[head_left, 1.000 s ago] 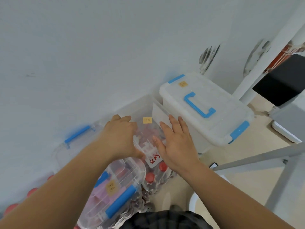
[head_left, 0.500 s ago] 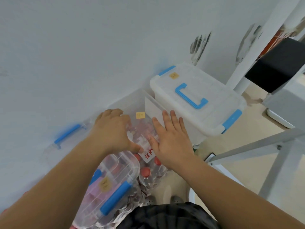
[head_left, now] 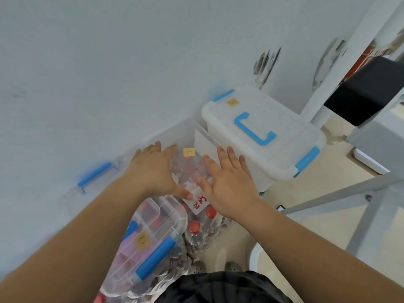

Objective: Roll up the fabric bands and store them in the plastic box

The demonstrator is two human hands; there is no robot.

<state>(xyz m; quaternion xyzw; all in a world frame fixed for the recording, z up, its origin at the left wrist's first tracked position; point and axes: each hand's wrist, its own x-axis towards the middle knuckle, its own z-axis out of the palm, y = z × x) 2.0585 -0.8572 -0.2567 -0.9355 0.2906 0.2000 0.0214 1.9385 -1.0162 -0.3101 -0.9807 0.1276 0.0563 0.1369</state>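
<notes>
Spanning the clear plastic box at the far wall with left hand and right hand spread wide, fingers straight, gripping nothing. Probably light, stiff and slippery; best gripped by the rims. Fabric bands not plainly distinguishable. Crowded by a white lidded box just right and a smaller clear box near left atop red-capped bottles.

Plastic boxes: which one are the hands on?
The clear middle box with the yellow sticker, under left hand and right hand. The opaque white box stands to its right; the other clear box lies nearer the person.
</notes>
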